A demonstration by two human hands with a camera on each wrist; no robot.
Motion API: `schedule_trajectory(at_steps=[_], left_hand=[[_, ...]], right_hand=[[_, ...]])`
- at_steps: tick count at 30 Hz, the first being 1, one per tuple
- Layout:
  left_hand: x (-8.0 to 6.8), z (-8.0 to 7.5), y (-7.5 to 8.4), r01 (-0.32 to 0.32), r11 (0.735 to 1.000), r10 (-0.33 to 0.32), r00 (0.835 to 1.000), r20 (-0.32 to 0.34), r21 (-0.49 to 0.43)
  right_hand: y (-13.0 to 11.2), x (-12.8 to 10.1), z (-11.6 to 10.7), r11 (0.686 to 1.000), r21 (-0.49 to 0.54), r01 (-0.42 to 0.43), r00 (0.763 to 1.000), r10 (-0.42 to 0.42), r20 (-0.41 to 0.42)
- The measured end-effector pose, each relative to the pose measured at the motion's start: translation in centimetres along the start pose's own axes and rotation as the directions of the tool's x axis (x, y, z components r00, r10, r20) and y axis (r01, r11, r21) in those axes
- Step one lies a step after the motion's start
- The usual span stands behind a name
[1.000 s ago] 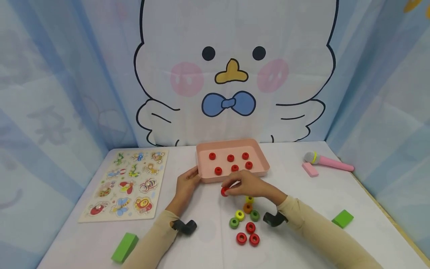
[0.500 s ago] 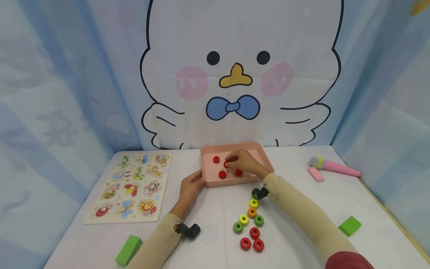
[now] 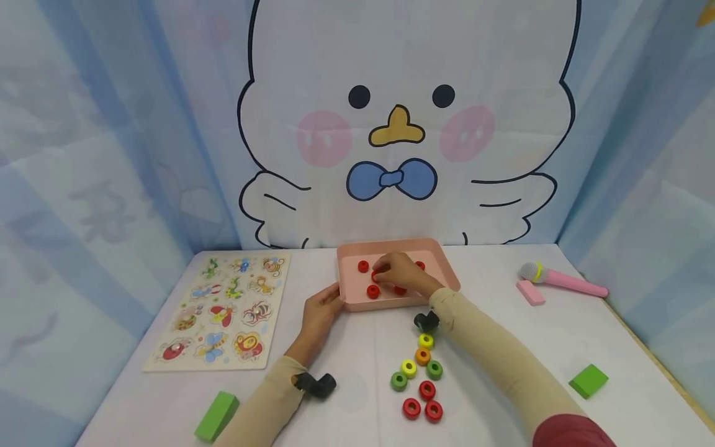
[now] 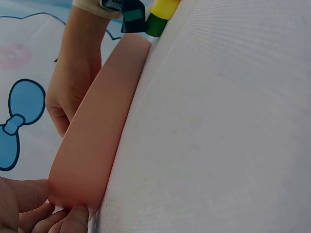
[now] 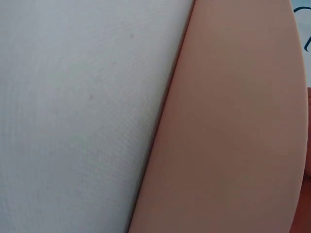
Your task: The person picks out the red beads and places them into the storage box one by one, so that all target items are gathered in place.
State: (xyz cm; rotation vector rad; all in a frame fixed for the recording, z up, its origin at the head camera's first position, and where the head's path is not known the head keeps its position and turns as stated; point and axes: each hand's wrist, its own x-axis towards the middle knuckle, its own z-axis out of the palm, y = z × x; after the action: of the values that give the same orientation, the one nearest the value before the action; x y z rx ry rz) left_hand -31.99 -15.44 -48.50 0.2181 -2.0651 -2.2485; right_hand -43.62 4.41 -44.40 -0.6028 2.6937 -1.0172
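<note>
Holding the shallow pink plastic tray (image 3: pixel 441 264) by its near-left corner, the left hand (image 3: pixel 319 308) steadies it while the right hand (image 3: pixel 398 271) pinches a small red ring (image 3: pixel 376 274), best set flat beside the others.

**Colours by my hands**

My right hand (image 3: pixel 398 272) sits among red rings (image 3: pixel 364 266) in the pink tray (image 3: pixel 441 261). Behind my wrist: yellow, orange, green and red rings (image 3: pixel 422 356). Beyond my left hand (image 3: pixel 318 310), a many-coloured insect puzzle (image 3: pixel 223 310) on the white worktop (image 3: pixel 503 347).
</note>
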Motion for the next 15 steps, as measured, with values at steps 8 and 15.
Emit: schedule_trajectory(at_steps=[8,15], left_hand=[[0.0,0.1,0.1,0.007,1.0,-0.007,1.0,0.006,0.015],[-0.3,0.2,0.4,-0.006,1.0,0.006,1.0,-0.017,0.018]], right_hand=[[0.5,-0.4,-0.3,1.0,-0.024,0.013,1.0,-0.013,-0.018],[0.7,-3.0,-1.9,0.998,-0.036,0.054,0.996,-0.056,-0.064]])
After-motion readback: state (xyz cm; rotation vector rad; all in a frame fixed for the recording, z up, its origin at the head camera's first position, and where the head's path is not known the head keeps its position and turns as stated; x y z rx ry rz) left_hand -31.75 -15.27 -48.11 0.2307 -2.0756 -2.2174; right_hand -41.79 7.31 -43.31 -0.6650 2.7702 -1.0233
